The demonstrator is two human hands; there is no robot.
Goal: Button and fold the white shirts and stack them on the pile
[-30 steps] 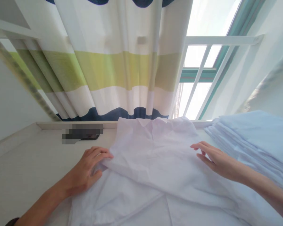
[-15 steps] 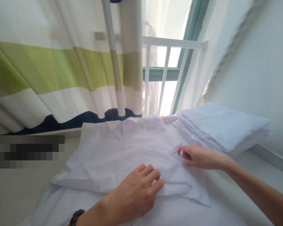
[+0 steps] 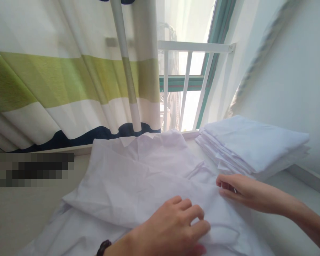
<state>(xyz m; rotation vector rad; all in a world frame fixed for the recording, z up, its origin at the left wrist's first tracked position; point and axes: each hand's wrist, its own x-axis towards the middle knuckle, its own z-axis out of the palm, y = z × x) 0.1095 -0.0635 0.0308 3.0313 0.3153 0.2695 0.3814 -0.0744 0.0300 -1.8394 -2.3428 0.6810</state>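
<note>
A white shirt (image 3: pixel 117 177) lies spread and rumpled in front of me, its collar-like end away from me and a fold across its middle. My left hand (image 3: pixel 178 222) rests over the near part of the fabric, fingers loosely bent and apart, thumb low and partly hidden. At the shirt's right side, my right hand (image 3: pixel 236 190) has its fingertips and thumb closed on the edge of the cloth. Just beyond that hand sits a stack of folded white garments (image 3: pixel 256 142).
A curtain (image 3: pixel 69 78) with white, green and navy bands hangs behind the shirt. White railings (image 3: pixel 186 89) stand before a green-framed window. A wall (image 3: pixel 304 89) rises on the right. A blurred-out patch (image 3: pixel 37 170) lies at the left on the pale surface.
Both hands have moved right and slightly nearer to me. The folded-over part of the shirt has shifted the same way, and its right side lies differently.
</note>
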